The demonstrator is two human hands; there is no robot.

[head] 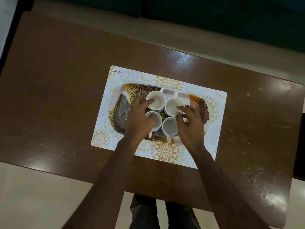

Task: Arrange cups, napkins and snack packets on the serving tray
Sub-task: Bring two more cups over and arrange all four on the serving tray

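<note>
Spreading left fingers (146, 103) across two white round ceramic cups (157, 100). Pinching rim of third white cup (172, 105) with right fingers (181, 108), gold-patterned oval tray (120, 103) beneath.

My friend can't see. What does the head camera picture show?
Two hands reach over four white cups on a patterned serving tray: the left hand touches the two left cups, the right hand the two right ones. The tray sits on a flowery placemat on a brown table.
</note>
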